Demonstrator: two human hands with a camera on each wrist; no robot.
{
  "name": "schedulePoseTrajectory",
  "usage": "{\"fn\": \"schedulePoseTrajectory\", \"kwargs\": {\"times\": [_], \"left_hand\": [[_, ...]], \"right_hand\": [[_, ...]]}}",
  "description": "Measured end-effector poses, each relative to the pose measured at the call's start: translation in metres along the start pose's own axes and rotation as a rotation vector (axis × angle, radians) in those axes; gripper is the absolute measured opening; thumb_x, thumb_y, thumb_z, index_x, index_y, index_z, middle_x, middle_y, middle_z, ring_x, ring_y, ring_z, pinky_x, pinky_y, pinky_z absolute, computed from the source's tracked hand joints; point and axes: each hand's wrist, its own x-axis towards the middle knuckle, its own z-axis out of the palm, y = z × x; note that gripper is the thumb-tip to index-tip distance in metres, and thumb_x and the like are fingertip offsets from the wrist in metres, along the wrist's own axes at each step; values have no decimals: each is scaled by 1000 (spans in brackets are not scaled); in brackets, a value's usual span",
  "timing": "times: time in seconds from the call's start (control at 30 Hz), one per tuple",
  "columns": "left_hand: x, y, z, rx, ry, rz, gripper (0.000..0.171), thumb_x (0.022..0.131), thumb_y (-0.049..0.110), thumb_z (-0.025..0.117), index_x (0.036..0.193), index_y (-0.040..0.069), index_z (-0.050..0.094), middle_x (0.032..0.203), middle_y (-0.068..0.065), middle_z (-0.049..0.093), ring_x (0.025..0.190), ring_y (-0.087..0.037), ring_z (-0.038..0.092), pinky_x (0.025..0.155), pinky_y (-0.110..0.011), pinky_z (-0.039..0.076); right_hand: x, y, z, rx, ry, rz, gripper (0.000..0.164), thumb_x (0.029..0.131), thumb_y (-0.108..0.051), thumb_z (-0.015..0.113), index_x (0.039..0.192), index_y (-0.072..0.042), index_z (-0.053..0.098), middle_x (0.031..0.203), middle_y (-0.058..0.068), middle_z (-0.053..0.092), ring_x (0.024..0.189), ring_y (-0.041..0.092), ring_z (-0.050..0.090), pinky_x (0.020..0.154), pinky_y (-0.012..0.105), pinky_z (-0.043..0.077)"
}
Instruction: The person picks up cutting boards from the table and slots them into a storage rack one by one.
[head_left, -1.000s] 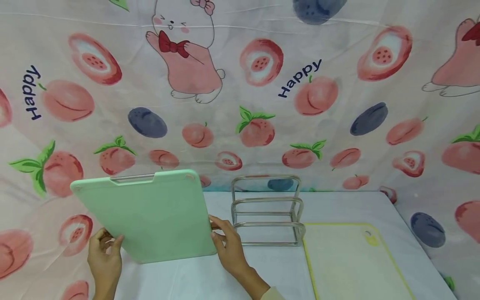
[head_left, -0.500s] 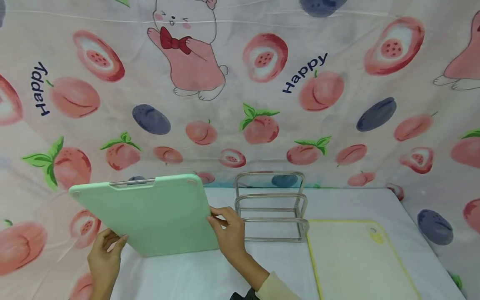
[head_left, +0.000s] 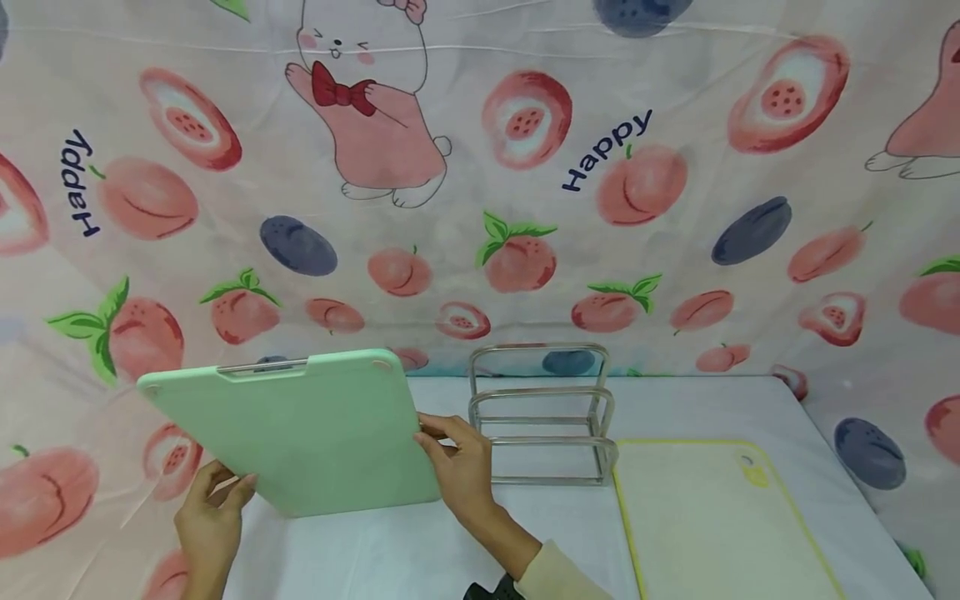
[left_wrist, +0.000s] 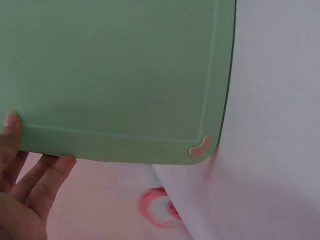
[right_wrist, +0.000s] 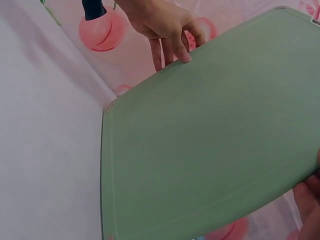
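A mint-green cutting board [head_left: 300, 442] stands tilted over the left of the table, its metal-barred handle at the top edge. My left hand [head_left: 210, 517] holds the board's left edge low down, thumb on the near face and fingers at the rim. On the opposite edge, my right hand [head_left: 463, 471] pinches the board between thumb and fingers, the fingertips partly hidden behind it. In the left wrist view, a pinkish corner pad [left_wrist: 201, 146] shows near the white cloth. The right wrist view shows the board's broad face [right_wrist: 210, 125] between both hands.
Just right of the board stands a metal wire rack [head_left: 543, 442] with several upright loops. A pale cutting board with a yellow rim [head_left: 626, 533] lies flat on the white-covered table [head_left: 360, 558] at the right. A peach-printed cloth [head_left: 450, 200] hangs behind.
The board's top edge sits slightly lower in the head view than a second ago. Both hands keep their hold on its sides. The head view has shifted a little.
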Motion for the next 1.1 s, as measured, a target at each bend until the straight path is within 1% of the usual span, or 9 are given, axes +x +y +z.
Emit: {"fn": "schedulePoseTrajectory", "kwargs": {"times": [0.1,0.17,0.3,0.47,0.67,0.8,0.87,1.0,1.1], "left_hand": [[4,1,1,-120,10,-75,29,78,-19,67,104,-8,62,82,8,62,66,3,64,63,-14,52],[4,0,0,-188,19,-103,28,78,-20,67,102,-7,64,81,4,63,66,1,65,62,-15,52],[4,0,0,-244,25,-100,26,78,-19,67,99,-5,66,79,3,64,65,-1,66,62,-16,52],[1,5,5,-331,42,-76,25,76,-19,69,99,-10,65,79,1,65,65,-3,66,64,-17,53],[-2,10,15,-435,115,-17,25,75,-25,65,98,-14,64,78,1,67,65,-4,67,66,-18,52],[-3,11,23,-549,153,20,28,74,-31,59,99,-18,62,78,0,69,65,-6,67,66,-20,53],[-3,12,26,-583,173,47,30,73,-32,59,101,-21,61,78,-1,70,65,-7,67,65,-21,53],[-1,17,32,-575,200,89,32,73,-31,60,103,-22,60,79,0,70,69,-7,67,65,-20,53],[3,22,36,-548,203,112,32,73,-31,61,104,-21,61,79,2,70,71,-7,66,66,-19,53]], "right_hand": [[4,2,-1,8,3,-13,24,75,15,71,98,9,70,85,19,66,72,32,64,58,32,57],[4,1,0,6,2,-18,22,75,16,72,96,9,70,86,20,66,71,32,64,57,32,57],[8,1,0,19,0,-26,20,73,18,72,92,10,70,87,21,66,71,34,64,57,32,57],[14,1,-2,38,-14,-54,20,71,21,71,89,11,69,84,23,65,71,37,64,58,33,57],[20,2,-6,24,-5,-75,19,72,20,71,88,11,69,84,22,65,73,36,65,57,29,56],[22,3,-10,40,4,-127,20,70,23,70,87,13,68,81,22,64,74,35,65,58,34,57],[23,4,-12,36,4,-164,20,70,24,70,87,13,67,80,22,63,74,35,65,58,35,57],[29,5,-15,24,7,-221,21,69,25,69,86,14,66,80,22,62,73,35,65,59,35,57],[34,4,-19,18,6,-222,20,69,26,69,85,14,66,80,23,63,73,36,65,61,34,57]]}}
